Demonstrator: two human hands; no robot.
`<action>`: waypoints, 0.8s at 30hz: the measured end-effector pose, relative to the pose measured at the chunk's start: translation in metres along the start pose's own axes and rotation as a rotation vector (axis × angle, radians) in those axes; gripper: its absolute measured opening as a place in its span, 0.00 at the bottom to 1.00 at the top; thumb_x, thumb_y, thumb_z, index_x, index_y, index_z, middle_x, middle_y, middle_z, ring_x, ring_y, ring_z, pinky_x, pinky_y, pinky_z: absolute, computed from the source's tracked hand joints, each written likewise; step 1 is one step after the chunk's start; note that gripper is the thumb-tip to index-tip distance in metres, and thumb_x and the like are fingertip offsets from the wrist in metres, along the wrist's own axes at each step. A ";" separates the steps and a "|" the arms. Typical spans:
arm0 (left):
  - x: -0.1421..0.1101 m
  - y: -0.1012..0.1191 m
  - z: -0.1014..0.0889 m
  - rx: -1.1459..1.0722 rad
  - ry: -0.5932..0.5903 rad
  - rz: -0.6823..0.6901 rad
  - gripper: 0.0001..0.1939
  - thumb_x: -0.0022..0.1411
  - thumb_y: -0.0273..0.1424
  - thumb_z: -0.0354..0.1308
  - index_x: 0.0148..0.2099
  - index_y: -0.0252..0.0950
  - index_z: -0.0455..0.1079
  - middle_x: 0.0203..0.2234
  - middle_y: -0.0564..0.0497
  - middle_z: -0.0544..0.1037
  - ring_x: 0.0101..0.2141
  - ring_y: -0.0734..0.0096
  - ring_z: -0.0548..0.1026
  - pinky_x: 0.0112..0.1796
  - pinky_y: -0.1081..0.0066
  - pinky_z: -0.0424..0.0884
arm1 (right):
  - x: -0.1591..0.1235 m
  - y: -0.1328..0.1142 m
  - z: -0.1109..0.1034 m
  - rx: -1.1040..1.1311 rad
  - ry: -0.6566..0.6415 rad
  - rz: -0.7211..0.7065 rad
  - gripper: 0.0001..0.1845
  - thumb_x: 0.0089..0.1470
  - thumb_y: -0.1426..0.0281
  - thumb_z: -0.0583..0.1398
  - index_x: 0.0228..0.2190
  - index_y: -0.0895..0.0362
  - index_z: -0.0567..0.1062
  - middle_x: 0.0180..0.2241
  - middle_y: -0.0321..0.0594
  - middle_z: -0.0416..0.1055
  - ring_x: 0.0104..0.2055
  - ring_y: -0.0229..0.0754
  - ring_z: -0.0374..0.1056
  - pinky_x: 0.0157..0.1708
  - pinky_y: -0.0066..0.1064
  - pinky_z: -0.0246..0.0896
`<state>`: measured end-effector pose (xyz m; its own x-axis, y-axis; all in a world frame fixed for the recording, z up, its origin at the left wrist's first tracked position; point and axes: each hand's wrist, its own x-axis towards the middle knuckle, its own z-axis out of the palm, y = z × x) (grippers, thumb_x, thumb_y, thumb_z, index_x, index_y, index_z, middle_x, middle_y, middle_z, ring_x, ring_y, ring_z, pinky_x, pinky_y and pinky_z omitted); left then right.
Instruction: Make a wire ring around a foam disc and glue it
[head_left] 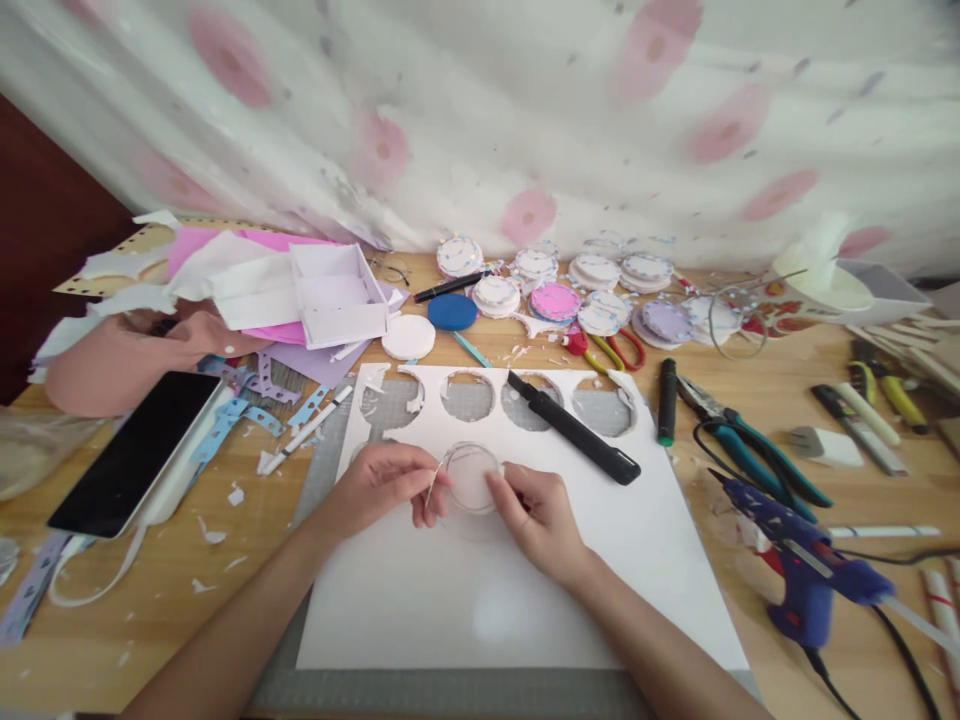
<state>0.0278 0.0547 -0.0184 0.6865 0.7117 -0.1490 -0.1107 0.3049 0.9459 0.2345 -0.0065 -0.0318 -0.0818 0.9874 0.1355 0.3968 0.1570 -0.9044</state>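
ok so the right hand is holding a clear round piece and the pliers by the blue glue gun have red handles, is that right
Not quite: the pliers by the blue glue gun have teal handles, not red, as the head view shows. The right hand is indeed holding a clear round piece.

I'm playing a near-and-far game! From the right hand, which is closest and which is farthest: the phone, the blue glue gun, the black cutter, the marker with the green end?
From the right hand:
1. Black cutter, just beyond it on the white sheet
2. Marker, to the right
3. Blue glue gun, farther right
4. Phone, way over left
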 end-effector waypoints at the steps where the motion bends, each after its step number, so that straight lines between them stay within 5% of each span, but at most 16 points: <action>1: 0.000 0.000 -0.001 0.013 0.009 -0.005 0.11 0.63 0.34 0.58 0.36 0.31 0.76 0.24 0.49 0.79 0.22 0.77 0.75 0.24 0.79 0.71 | 0.001 0.000 -0.001 0.006 0.033 0.028 0.23 0.62 0.64 0.50 0.18 0.55 0.51 0.17 0.29 0.46 0.20 0.31 0.44 0.18 0.25 0.41; 14: 0.001 -0.002 -0.002 0.081 0.082 -0.117 0.17 0.62 0.37 0.56 0.26 0.31 0.70 0.15 0.54 0.71 0.16 0.80 0.68 0.17 0.80 0.61 | -0.002 0.003 0.003 -0.340 0.168 -0.064 0.24 0.56 0.63 0.56 0.14 0.57 0.53 0.13 0.28 0.47 0.16 0.29 0.44 0.18 0.25 0.39; 24: 0.002 -0.001 -0.001 0.135 0.017 -0.143 0.19 0.63 0.40 0.53 0.25 0.32 0.64 0.17 0.54 0.68 0.17 0.80 0.67 0.19 0.79 0.60 | 0.007 -0.009 -0.005 0.212 -0.021 0.181 0.11 0.58 0.62 0.55 0.31 0.57 0.69 0.22 0.34 0.65 0.23 0.34 0.59 0.23 0.24 0.55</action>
<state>0.0280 0.0568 -0.0196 0.6759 0.6783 -0.2883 0.0853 0.3166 0.9447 0.2347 -0.0011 -0.0212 -0.0468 0.9980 -0.0425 0.2062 -0.0320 -0.9780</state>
